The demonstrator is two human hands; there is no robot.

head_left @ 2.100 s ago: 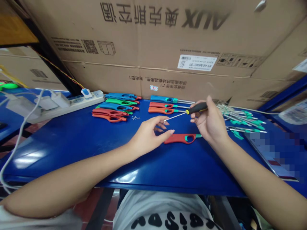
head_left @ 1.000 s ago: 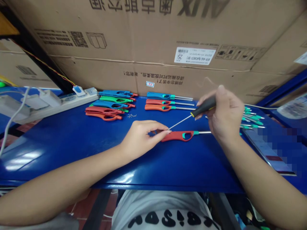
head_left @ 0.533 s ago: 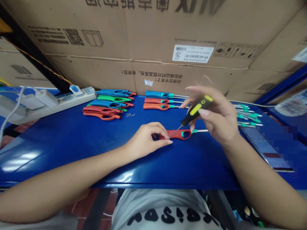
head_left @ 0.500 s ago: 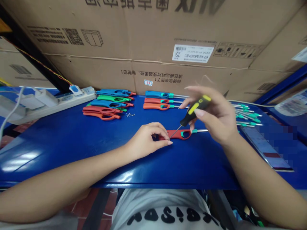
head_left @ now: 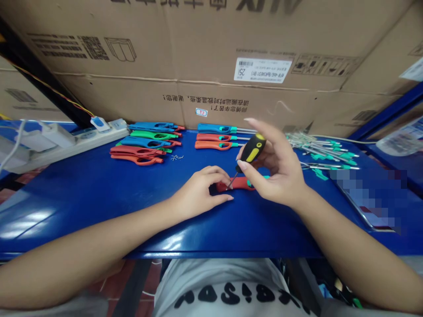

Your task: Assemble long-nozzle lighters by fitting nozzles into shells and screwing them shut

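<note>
A red long-necked lighter with a green trigger lies flat on the blue table. My left hand grips its handle end between thumb and fingers. My right hand is closed round a black and yellow screwdriver, tilted, with its tip down at the lighter's handle beside my left fingertips. The right hand covers the lighter's metal neck. Behind lie several finished-looking lighters, among them an orange one. Small screws lie loose to the left of these.
Stacked lighter shells in red, blue and green lie at the back left, near a white power strip. Metal rods with green parts are heaped at the right, behind a phone. A cardboard box stands along the back edge.
My right hand and the screwdriver have moved left and slightly down, and the screwdriver stands a little steeper. My left hand stays on the lighter. The view has shifted slightly.
</note>
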